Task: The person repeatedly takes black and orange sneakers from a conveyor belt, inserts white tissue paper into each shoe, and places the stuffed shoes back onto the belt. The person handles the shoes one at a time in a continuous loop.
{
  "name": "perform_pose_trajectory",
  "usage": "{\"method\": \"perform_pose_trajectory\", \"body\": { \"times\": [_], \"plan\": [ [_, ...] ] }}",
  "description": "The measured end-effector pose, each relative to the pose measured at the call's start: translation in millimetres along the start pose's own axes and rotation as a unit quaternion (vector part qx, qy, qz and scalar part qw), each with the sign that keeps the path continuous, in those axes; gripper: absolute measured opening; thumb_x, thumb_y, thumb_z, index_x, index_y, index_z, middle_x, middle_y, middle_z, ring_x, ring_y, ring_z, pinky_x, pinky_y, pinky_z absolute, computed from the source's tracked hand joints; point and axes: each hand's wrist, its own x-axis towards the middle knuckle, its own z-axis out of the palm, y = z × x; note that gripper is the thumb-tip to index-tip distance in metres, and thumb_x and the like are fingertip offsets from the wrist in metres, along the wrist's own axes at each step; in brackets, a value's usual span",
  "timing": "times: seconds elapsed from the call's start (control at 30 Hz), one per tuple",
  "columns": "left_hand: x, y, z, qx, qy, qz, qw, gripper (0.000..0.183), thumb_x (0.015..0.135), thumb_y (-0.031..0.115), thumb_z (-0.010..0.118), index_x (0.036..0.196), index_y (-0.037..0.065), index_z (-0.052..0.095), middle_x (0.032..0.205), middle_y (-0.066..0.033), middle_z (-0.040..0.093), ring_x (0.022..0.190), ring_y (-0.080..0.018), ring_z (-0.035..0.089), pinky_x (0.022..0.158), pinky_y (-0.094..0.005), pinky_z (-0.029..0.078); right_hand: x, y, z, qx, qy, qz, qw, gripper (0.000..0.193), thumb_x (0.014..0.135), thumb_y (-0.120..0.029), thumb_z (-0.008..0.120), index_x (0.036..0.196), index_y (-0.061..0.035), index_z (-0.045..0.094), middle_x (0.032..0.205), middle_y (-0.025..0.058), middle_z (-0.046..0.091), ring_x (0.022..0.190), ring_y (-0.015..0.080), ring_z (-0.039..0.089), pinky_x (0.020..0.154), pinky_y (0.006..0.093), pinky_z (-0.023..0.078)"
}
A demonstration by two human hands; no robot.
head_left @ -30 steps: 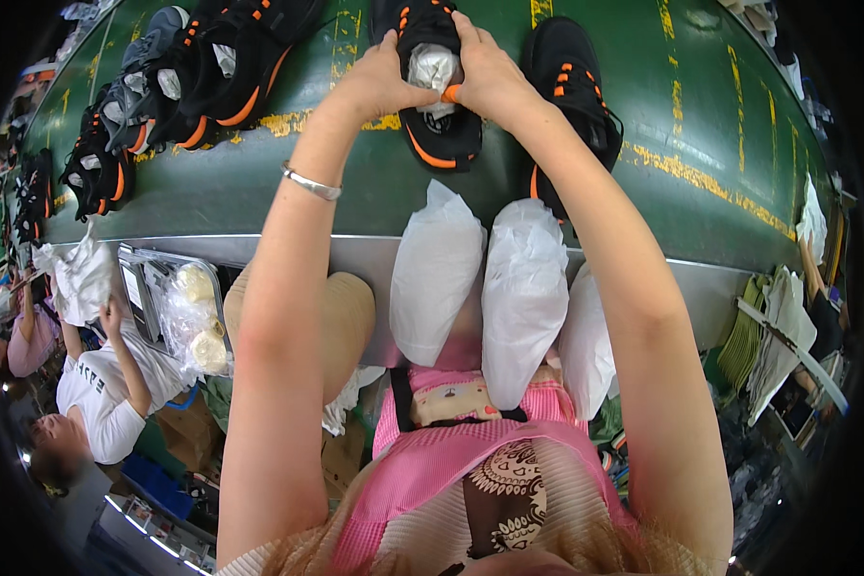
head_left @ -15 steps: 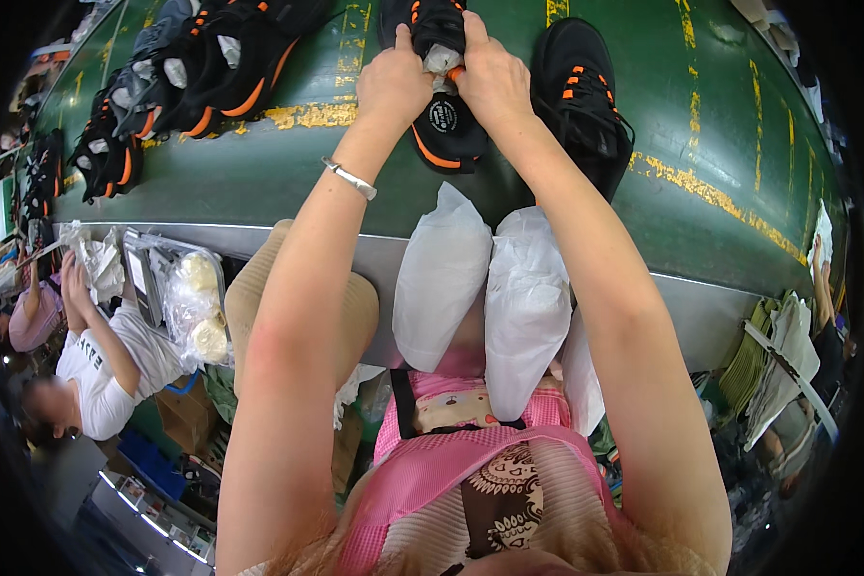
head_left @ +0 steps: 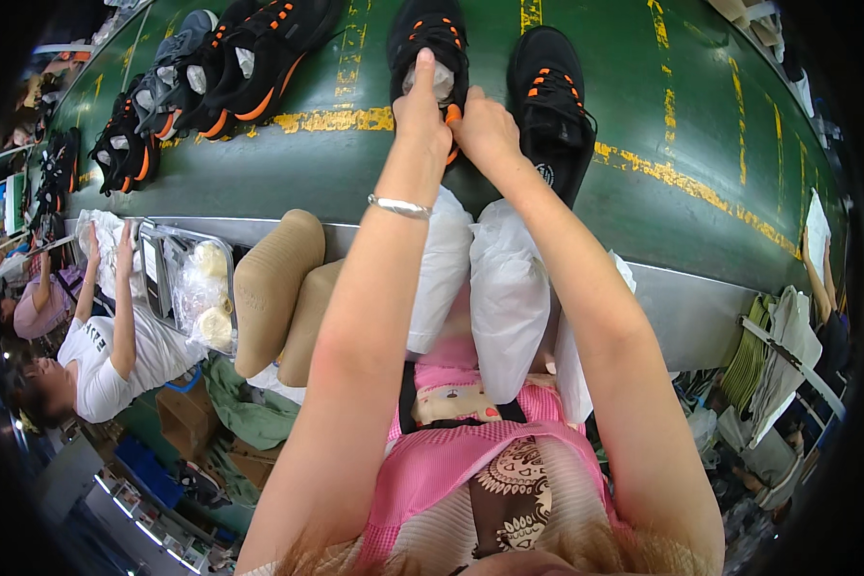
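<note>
A black sneaker (head_left: 428,21) with orange lace loops lies toe-away on the green work surface, white paper stuffing (head_left: 443,81) in its opening. My left hand (head_left: 422,120) is closed round its heel end, the thumb lying along the opening. Beside it, my right hand (head_left: 488,132) grips the heel's right side with bent fingers, next to a small orange piece (head_left: 453,115). My hands hide most of the heel. Just right of them rests a second black sneaker (head_left: 550,86) with orange lace loops. Nearer me stand white paper-wrapped forms (head_left: 511,302), touching neither hand.
Several black and grey sneakers (head_left: 269,67) line the surface at left. Two tan rounded forms (head_left: 276,288) stand by its near edge, beside a tray (head_left: 223,312) with plastic-wrapped items. A co-worker in a white shirt (head_left: 115,374) sits farther left. Cloths (head_left: 782,331) hang at right.
My left hand has moved right and nearer, its thumb now over the shoe's opening. My right hand has come down toward the heel. The heel's insole is now covered, and the view has shifted.
</note>
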Motion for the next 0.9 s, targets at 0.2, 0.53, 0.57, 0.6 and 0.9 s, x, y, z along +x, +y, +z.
{"method": "perform_pose_trajectory", "body": {
  "times": [0.2, 0.53, 0.57, 0.6, 0.9],
  "plan": [
    [13.3, -15.0, -3.6, -0.039, 0.008, -0.007, 0.999, 0.062, 0.087, 0.040, 0.071, 0.128, 0.000, 0.048, 0.123, -0.0113, 0.050, 0.118, -0.0251, 0.049, 0.108, -0.0383, 0.037, -0.3, 9.7, 13.1, 0.015, 0.012, -0.035, 0.999, 0.027, 0.088, -0.019, 0.054, 0.101, 0.0040, 0.051, 0.095, 0.0270, 0.065, 0.088, 0.0442, 0.066, 0.077, 0.0513, 0.053],
    [15.6, -12.7, -14.7, -0.053, -0.059, -0.021, 0.997, 0.058, 0.087, 0.034, 0.072, 0.129, 0.002, 0.049, 0.126, -0.0110, 0.051, 0.121, -0.0248, 0.048, 0.110, -0.0379, 0.033, -3.6, 4.0, 14.2, 0.014, 0.014, -0.037, 0.999, 0.022, 0.088, -0.015, 0.053, 0.098, 0.0038, 0.050, 0.096, 0.0293, 0.065, 0.087, 0.0448, 0.066, 0.076, 0.0513, 0.053],
    [12.8, -12.3, -16.5, -0.054, -0.088, -0.019, 0.994, 0.057, 0.086, 0.033, 0.073, 0.129, 0.003, 0.049, 0.125, -0.0104, 0.052, 0.121, -0.0244, 0.048, 0.109, -0.0376, 0.033, -5.0, 3.8, 14.0, 0.015, 0.017, -0.033, 0.999, 0.022, 0.087, -0.015, 0.053, 0.098, 0.0041, 0.050, 0.094, 0.0296, 0.065, 0.086, 0.0449, 0.066, 0.076, 0.0514, 0.053],
    [13.1, -11.9, -12.9, -0.037, -0.094, -0.016, 0.995, 0.055, 0.085, 0.029, 0.074, 0.127, 0.001, 0.050, 0.122, -0.0104, 0.055, 0.115, -0.0230, 0.052, 0.103, -0.0359, 0.037, -4.8, 4.8, 11.1, 0.029, 0.026, -0.038, 0.999, 0.022, 0.087, -0.015, 0.054, 0.097, 0.0046, 0.050, 0.092, 0.0299, 0.065, 0.086, 0.0453, 0.066, 0.076, 0.0516, 0.053],
    [89.2, -32.7, -17.3, 0.017, -0.134, -0.049, 0.990, 0.028, 0.089, 0.025, 0.070, 0.108, 0.005, 0.064, 0.097, -0.0059, 0.066, 0.089, -0.0174, 0.062, 0.082, -0.0305, 0.049, 5.1, 22.7, 18.5, 0.050, 0.091, -0.105, 0.989, 0.022, 0.080, -0.010, 0.057, 0.091, 0.0095, 0.056, 0.088, 0.0336, 0.064, 0.085, 0.0482, 0.064, 0.078, 0.0519, 0.052]
  ]
}}
